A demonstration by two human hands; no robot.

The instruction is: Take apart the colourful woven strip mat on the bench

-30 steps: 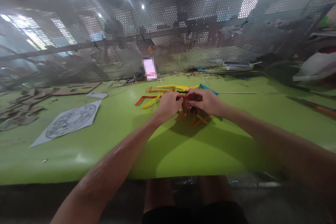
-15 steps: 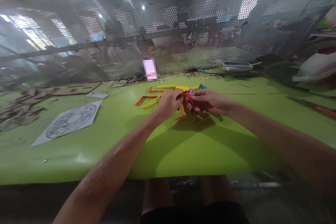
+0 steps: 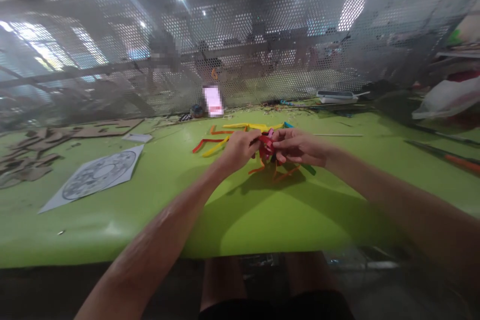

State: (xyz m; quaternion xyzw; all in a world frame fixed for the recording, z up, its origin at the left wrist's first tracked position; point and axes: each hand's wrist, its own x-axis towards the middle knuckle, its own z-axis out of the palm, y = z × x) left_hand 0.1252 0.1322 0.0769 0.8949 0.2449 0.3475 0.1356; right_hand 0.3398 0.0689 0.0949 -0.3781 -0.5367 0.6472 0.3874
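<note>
Over the middle of the green table, my left hand (image 3: 240, 151) is closed, fingertips pinching a red strip (image 3: 266, 145) in a bundle of bent, coloured strips. From the other side my right hand (image 3: 302, 147) closes its thumb and fingers on the same red strip. A little pink (image 3: 270, 133) shows between the hands. Orange strips (image 3: 287, 174) and a green strip (image 3: 309, 169) stick out below the bundle. To the left lie bent yellow (image 3: 216, 146), red (image 3: 204, 142) and orange (image 3: 225, 131) strips. My fingers hide the bundle's centre.
Cardboard scraps (image 3: 33, 152) and a sheet with a printed ring pattern (image 3: 99, 172) lie left. A thin pale stick (image 3: 339, 135) lies to the right, with a white tray (image 3: 336, 97) behind it. An orange-handled tool (image 3: 462, 161) is far right. A perforated metal panel (image 3: 262, 45) borders the back.
The red strip between my fingers has changed shape, and more pink shows beside it. Both hands stay in nearly the same place; the view has shifted slightly.
</note>
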